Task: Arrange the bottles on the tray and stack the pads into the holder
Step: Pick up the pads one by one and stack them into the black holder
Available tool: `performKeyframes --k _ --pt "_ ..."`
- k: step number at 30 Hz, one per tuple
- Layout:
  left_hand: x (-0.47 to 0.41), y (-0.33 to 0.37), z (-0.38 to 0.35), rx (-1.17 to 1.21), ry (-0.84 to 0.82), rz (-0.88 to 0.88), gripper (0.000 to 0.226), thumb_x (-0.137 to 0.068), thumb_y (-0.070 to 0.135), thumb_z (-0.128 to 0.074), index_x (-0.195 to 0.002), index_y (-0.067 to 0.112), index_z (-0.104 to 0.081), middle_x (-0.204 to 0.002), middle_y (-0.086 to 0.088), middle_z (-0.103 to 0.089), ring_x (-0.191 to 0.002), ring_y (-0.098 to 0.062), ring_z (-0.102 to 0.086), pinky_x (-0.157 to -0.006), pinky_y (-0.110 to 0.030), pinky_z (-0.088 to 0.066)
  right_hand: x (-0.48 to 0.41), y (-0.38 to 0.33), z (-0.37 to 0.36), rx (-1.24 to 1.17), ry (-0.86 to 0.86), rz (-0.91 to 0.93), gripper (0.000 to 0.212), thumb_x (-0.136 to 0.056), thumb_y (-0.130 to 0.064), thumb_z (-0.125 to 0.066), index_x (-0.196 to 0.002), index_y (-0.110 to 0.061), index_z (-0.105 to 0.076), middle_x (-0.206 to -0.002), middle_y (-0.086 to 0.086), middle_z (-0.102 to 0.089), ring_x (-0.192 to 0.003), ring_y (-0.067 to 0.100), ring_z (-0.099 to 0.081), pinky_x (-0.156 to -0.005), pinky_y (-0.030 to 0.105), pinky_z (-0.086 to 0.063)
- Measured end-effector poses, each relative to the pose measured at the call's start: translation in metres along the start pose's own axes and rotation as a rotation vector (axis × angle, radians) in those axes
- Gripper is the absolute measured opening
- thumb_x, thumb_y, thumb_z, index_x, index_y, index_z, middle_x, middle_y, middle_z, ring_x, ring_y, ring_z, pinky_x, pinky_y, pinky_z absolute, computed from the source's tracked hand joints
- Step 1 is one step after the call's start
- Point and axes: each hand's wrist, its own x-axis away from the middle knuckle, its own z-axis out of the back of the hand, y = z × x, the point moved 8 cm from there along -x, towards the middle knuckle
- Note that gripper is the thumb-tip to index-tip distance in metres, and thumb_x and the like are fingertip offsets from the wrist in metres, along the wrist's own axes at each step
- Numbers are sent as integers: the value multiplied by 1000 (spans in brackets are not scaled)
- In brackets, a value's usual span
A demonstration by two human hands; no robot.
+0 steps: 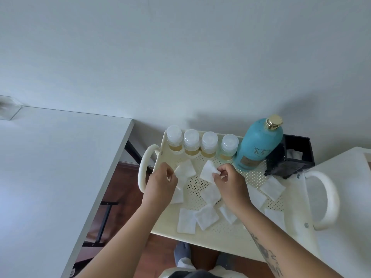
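Observation:
A cream perforated tray (226, 233) with two loop handles holds several small clear bottles (191, 142) of yellow liquid in a row along its far edge. A tall blue bottle (259, 143) with a gold cap stands to their right. A black pad holder (291, 159) sits at the far right corner with a white pad inside. Several white square pads (186, 220) lie scattered on the tray. My left hand (160, 183) pinches one pad (184, 170) by its edge. My right hand (230, 181) pinches another pad (208, 171), lifted off the tray.
A white table (50, 167) stands to the left, with a clear glass object (8, 107) at its far corner. A white surface (351, 197) lies to the right of the tray. The wall is right behind the bottles. Wooden floor and my feet show below.

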Motion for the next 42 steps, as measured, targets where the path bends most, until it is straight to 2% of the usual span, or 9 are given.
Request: performKeyframes --k 4,8,15,19,21,25,33,38,42 --pt "13 9 0 205 -36 64 12 -90 27 -63 -101 32 -58 -86 8 -64 -71 -3 -60 -62 -17 -45 10 -3 22 -98 13 30 8 -88 -24 -66 -89 -26 -58 -80 -13 -63 -76 -5 -58 -59 9 -43" --pt "26 34 -4 330 -64 65 7 -88 34 -64 -92 39 -64 -81 14 -70 -70 3 -61 -57 -11 -47 22 -5 56 -183 53 56 9 -87 -27 -68 -91 -30 -61 -79 -11 -65 -79 -5 -57 -64 6 -42" --pt "39 93 -33 383 -139 -22 10 -87 32 -65 -84 41 -67 -77 15 -71 -70 -6 -65 -65 -23 -54 33 -5 139 -187 191 145 12 -86 -28 -69 -88 -37 -61 -78 -13 -65 -77 -4 -58 -62 6 -42" --pt "41 121 -51 394 -187 -85 13 -87 30 -64 -86 43 -67 -78 14 -72 -72 -9 -66 -64 -21 -56 17 3 195 -66 310 186 9 -86 -22 -69 -95 -22 -66 -84 -6 -63 -76 -1 -59 -66 9 -42" --pt "43 130 -59 382 -202 -97 12 -87 32 -64 -86 44 -66 -77 14 -71 -71 -9 -66 -65 -23 -56 1 9 219 60 342 194 10 -87 -21 -68 -96 -16 -67 -89 -1 -60 -80 6 -57 -70 19 -42" --pt "47 143 -68 380 -223 -115 14 -87 31 -64 -85 45 -67 -76 11 -71 -72 -13 -66 -64 -25 -57 -35 25 236 221 262 113 15 -86 -24 -69 -98 -14 -71 -94 10 -57 -92 28 -56 -76 31 -40" --pt "48 158 -78 393 -244 -98 12 -88 27 -65 -83 38 -69 -74 13 -71 -71 -10 -66 -66 -27 -57 -57 38 218 381 109 35 24 -89 -29 -65 -111 -19 -67 -101 6 -49 -108 32 -45 -85 40 -45" --pt "44 159 -82 414 -253 -82 12 -88 27 -65 -83 38 -69 -74 11 -71 -72 -14 -66 -70 -33 -57 -36 24 224 507 267 237 22 -89 -17 -61 -109 -15 -69 -115 9 -57 -108 36 -46 -80 45 -50" --pt "43 164 -89 411 -275 -83 12 -88 25 -65 -85 36 -69 -75 12 -71 -69 -9 -64 -70 -32 -57 -32 24 208 673 202 279 24 -91 -27 -51 -96 -19 -73 -147 11 -45 -133 43 -32 -106 51 -36"
